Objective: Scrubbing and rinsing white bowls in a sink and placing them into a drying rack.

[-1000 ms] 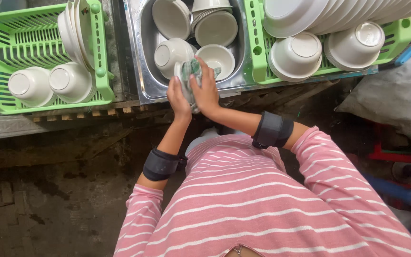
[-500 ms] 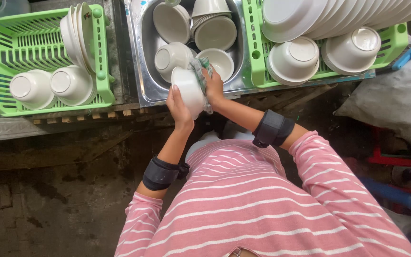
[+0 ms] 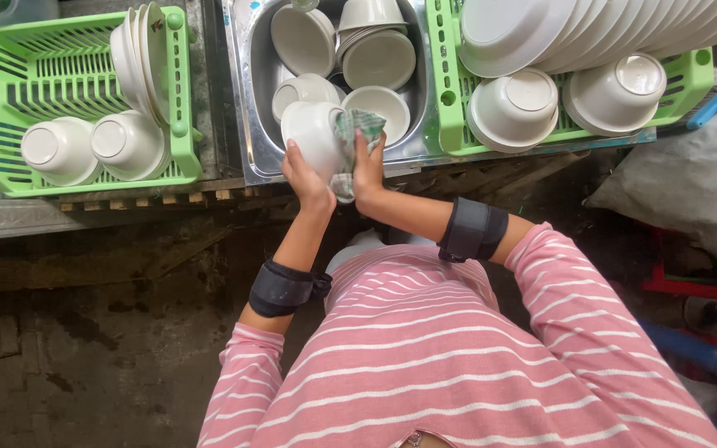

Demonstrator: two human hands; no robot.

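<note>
Since half a second ago the white bowl [image 3: 313, 137] has tipped further upright and the cloth has slid round to its right side. Left hand [image 3: 307, 176] grips the bowl from below, fingers [image 3: 294, 151] clenched on its rim, holding it over the near edge of the steel sink [image 3: 252, 99] so drips likely fall inside. Right hand [image 3: 367, 170] presses a green checked cloth [image 3: 352, 137] against the bowl, fingers clasped on the fabric. At 12 o'clock more white bowls lie in the sink. At 10 o'clock a green basket [image 3: 10, 91] holds upturned bowls and plates on edge, probably draining; at 2 o'clock another green basket [image 3: 446, 99] carries stacked dishes.
</note>
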